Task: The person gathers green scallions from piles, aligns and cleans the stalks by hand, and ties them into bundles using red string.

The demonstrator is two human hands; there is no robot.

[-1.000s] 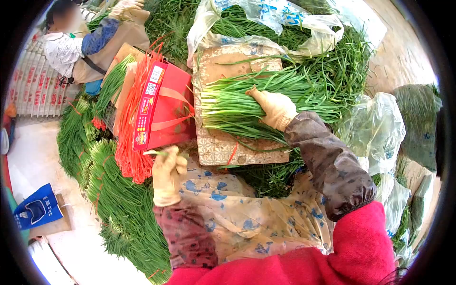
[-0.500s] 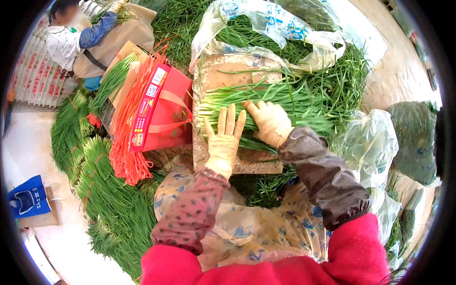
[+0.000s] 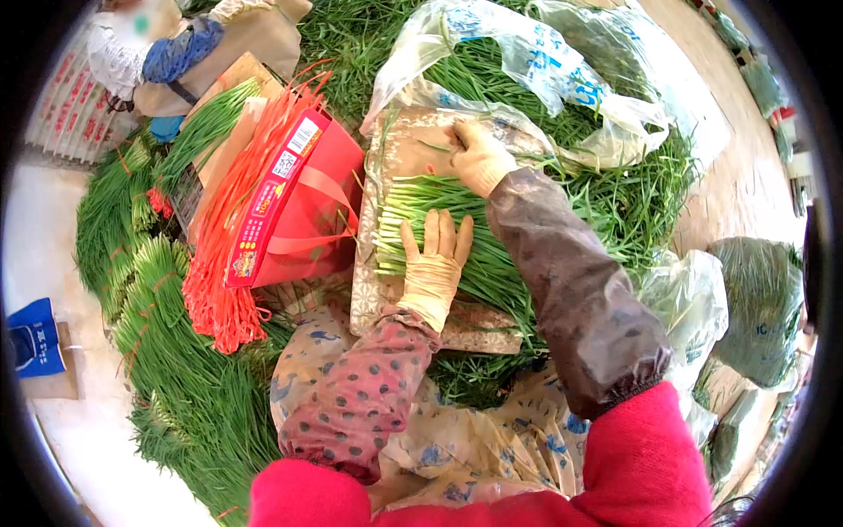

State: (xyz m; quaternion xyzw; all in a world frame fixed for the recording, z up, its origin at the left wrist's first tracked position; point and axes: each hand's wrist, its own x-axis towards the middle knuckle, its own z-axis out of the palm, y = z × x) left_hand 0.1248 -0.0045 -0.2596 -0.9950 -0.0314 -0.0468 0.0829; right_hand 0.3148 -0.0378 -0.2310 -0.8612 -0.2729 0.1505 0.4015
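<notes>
A pile of garlic chives (image 3: 500, 250) lies across a worn board (image 3: 369, 299), pale cut ends to the left and green leaves to the right. My left hand (image 3: 435, 268), in a cream glove, rests flat on the stalks with its fingers spread. Beyond the pile, over the far part of the board, is my right hand (image 3: 481, 160), also gloved. Its fingers are curled in, and whether they hold anything is hidden. A thin loose leaf lies beside its fingertips.
A red bag (image 3: 320, 211) hung with orange-red ties (image 3: 219, 290) stands left of the board. Tied chive bundles (image 3: 189, 369) lie further left. Loose chives in clear plastic (image 3: 562, 70) lie behind. Another person's sleeve (image 3: 184, 53) is at top left. A filled green bag (image 3: 755, 299) stands at right.
My right hand has moved from the chives to the far side of the board, its fingers curled. My left hand stays flat on the stalks, slightly further right. The view has shifted a little.
</notes>
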